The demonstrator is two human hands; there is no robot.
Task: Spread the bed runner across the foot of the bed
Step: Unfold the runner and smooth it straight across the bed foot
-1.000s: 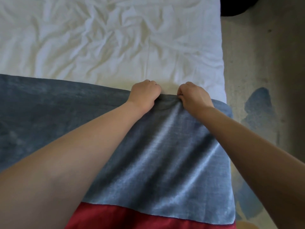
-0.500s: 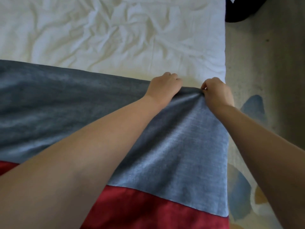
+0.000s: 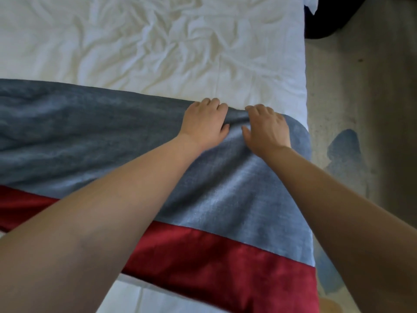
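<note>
The bed runner (image 3: 225, 199), grey-blue with a red band along its near edge, lies across the white bed (image 3: 158, 48) and reaches the bed's right side. My left hand (image 3: 204, 123) is at the runner's far edge, fingers curled over it, gripping a bunched fold. My right hand (image 3: 267, 128) lies just to the right of that fold, fingers fairly straight and thumb spread, resting on the cloth near the rounded far-right corner. Both forearms cross over the runner.
The white sheet beyond the runner is heavily wrinkled. A beige patterned carpet (image 3: 361, 109) with a blue patch runs along the bed's right side. Something dark (image 3: 325, 16) sits on the floor at the top right.
Both hands have come closer together at the far edge, bunching a fold between them. My right hand has loosened from a pinch to lying flatter. More of the red band shows.
</note>
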